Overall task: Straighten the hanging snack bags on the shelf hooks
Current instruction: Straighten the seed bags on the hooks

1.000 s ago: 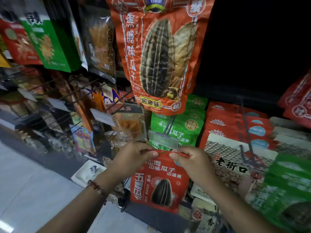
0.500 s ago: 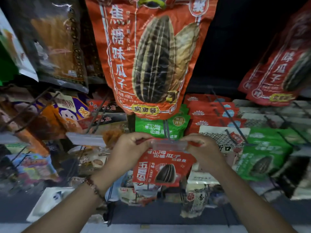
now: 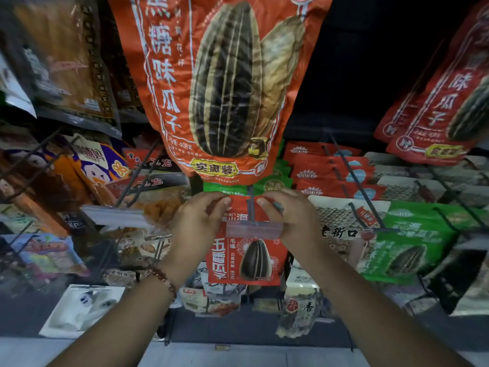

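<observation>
A small red sunflower-seed bag (image 3: 246, 260) hangs on a dark shelf hook (image 3: 250, 205) at the centre. My left hand (image 3: 197, 226) pinches the bag's top left corner. My right hand (image 3: 293, 221) pinches the top right corner. The hook's rod runs between my two thumbs, and its clear price-tag holder (image 3: 254, 229) lies across the bag's upper part. Behind this bag, green seed bags (image 3: 272, 182) hang on the same hook.
A large orange seed bag (image 3: 225, 88) hangs just above my hands. More red bags (image 3: 333, 176), a net-patterned bag (image 3: 341, 221) and green bags (image 3: 407, 245) hang on hooks to the right. Orange and purple snack bags (image 3: 98, 165) hang on wire hooks to the left.
Both hands have carried the small red bag up and inward along the hook, past the price-tag holder. The view has swung right and closer to the shelf.
</observation>
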Demonstrator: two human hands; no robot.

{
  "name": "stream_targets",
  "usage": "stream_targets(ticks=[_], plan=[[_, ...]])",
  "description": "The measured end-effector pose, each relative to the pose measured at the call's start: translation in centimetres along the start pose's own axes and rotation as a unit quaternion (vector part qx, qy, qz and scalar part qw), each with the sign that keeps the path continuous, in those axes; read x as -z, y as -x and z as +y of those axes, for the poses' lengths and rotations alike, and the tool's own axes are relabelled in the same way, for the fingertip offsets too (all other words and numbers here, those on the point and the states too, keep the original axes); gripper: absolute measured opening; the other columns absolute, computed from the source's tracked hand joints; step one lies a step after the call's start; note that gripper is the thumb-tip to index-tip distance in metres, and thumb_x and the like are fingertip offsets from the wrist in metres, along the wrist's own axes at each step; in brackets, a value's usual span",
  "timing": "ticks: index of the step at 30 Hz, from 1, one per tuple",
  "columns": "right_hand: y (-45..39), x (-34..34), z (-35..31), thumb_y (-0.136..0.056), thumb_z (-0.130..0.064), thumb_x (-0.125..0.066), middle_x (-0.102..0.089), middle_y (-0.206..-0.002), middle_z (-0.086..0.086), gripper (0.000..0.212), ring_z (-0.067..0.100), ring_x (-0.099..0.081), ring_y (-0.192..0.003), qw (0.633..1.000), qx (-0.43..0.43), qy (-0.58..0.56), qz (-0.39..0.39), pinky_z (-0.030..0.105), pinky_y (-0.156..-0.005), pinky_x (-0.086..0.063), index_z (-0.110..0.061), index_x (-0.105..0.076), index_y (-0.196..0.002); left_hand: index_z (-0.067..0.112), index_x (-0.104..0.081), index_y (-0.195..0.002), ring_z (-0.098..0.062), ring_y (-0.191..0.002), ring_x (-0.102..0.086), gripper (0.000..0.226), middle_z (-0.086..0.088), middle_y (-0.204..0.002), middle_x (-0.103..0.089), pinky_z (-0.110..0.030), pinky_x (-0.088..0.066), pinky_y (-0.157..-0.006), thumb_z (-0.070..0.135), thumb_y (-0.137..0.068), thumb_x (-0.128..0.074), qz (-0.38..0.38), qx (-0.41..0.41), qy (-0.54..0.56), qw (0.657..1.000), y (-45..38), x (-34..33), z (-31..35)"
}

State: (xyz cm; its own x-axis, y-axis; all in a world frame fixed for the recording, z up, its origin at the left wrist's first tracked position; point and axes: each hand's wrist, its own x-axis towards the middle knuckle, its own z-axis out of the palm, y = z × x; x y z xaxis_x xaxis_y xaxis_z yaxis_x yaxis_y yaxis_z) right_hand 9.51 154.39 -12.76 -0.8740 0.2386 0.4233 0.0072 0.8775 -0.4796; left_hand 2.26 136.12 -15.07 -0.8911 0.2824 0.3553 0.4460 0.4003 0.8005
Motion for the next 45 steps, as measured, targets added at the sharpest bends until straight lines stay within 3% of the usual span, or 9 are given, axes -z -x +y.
stream_targets(ticks=[6,9,12,18,23,30,36,40,45], plan=[[0.4,0.0,0.8,-0.095,-0.026,-0.062,-0.066,-0.107,0.001,0.026,0.023,-0.057,-0.1,0.998,0.029,0.054,-0.022,0.036,-0.084,-0.042,-0.015,-0.069,-0.117,0.014,-0.064,-0.126,-0.017,-0.106,-0.059,0.029,0.001,-0.117,-0.062,-0.044,-0.054,-0.086,0.016,-0.098,-0.058,0.002,-0.105,-0.1,0.989,0.5,0.0,-1.2],[1.4,0.1,0.9,-0.091,-0.018,-0.063,-0.058,-0.129,0.004,0.042,0.027,-0.047,-0.126,0.995,0.051,0.088,-0.012,0.049,-0.105,-0.039,-0.012,-0.058,-0.132,0.021,-0.034,-0.152,-0.033,-0.141,-0.033,0.068,-0.014,-0.154,-0.033,-0.055,-0.041,-0.109,0.009,-0.091,-0.061,-0.032,-0.104,-0.2,0.974,1.9,0.4,-1.6],[2.9,0.1,0.3,-0.094,-0.034,-0.051,-0.034,-0.156,0.002,0.063,0.027,-0.014,-0.149,0.993,0.033,0.106,-0.041,0.05,-0.122,-0.013,-0.016,-0.034,-0.152,0.025,-0.014,-0.158,-0.041,-0.15,0.001,0.082,-0.02,-0.164,0.003,-0.06,-0.022,-0.115,0.023,-0.091,-0.061,-0.055,-0.12,-0.304,0.943,4.2,0.9,-2.1],[8.6,-0.2,-0.1,-0.097,-0.043,-0.052,0.016,-0.163,-0.006,0.082,0.015,0.022,-0.149,0.988,-0.047,0.131,-0.074,0.034,-0.118,0.011,-0.035,0.004,-0.156,0.02,-0.022,-0.157,-0.041,-0.15,-0.007,0.068,-0.016,-0.164,-0.007,-0.053,-0.011,-0.12,0.043,-0.095,-0.038,-0.141,-0.18,-0.305,0.925,9.8,-0.3,-4.2],[12.8,0.5,1.2,-0.094,-0.042,-0.047,0.005,-0.166,-0.002,0.077,0.022,0.009,-0.152,0.983,-0.099,0.128,-0.083,0.044,-0.121,-0.005,-0.03,-0.005,-0.157,0.023,-0.021,-0.156,-0.037,-0.15,-0.011,0.078,-0.013,-0.164,-0.014,-0.056,-0.025,-0.116,0.038,-0.09,-0.059,-0.236,-0.219,-0.251,0.913,12.0,-3.3,-3.3],[16.0,4.1,4.3,-0.093,-0.033,-0.061,0.006,-0.165,-0.006,0.082,0.014,0.017,-0.15,0.978,-0.151,0.122,-0.078,0.041,-0.122,-0.001,-0.032,-0.01,-0.157,0.022,-0.022,-0.155,-0.041,-0.149,-0.013,0.069,-0.016,-0.163,-0.015,-0.059,-0.023,-0.117,0.037,-0.094,-0.049,-0.269,-0.234,-0.25,0.9,11.6,-6.3,1.0],[16.8,7.5,8.6,-0.095,-0.038,-0.059,0.018,-0.161,-0.014,0.084,0.014,0.015,-0.15,0.97,-0.215,0.083,-0.083,0.042,-0.122,-0.005,-0.042,0.003,-0.152,0.028,-0.011,-0.157,-0.032,-0.151,-0.006,0.077,-0.008,-0.165,-0.004,-0.046,-0.009,-0.118,0.039,-0.094,-0.056,-0.257,-0.202,-0.277,0.904,11.7,-9.4,4.7],[15.9,9.8,11.1,-0.095,-0.039,-0.059,0.018,-0.159,-0.015,0.082,0.016,0.012,-0.151,0.97,-0.233,0.027,-0.065,0.046,-0.121,-0.013,-0.038,-0.003,-0.155,0.033,0.007,-0.156,-0.023,-0.148,0.023,0.074,0.001,-0.162,0.025,-0.034,0.014,-0.115,0.044,-0.101,-0.039,-0.232,-0.165,-0.269,0.92,11.7,-12.0,8.1],[12.9,12.4,12.8,-0.099,-0.045,-0.047,0.016,-0.162,-0.013,0.072,0.018,0.011,-0.151,0.987,-0.149,-0.006,-0.055,0.042,-0.12,-0.008,-0.039,-0.003,-0.155,0.032,0.002,-0.157,-0.021,-0.147,0.024,0.074,0.003,-0.16,0.024,-0.041,0.004,-0.119,0.043,-0.1,-0.044,-0.173,-0.114,-0.281,0.937,10.2,-14.8,11.3]])
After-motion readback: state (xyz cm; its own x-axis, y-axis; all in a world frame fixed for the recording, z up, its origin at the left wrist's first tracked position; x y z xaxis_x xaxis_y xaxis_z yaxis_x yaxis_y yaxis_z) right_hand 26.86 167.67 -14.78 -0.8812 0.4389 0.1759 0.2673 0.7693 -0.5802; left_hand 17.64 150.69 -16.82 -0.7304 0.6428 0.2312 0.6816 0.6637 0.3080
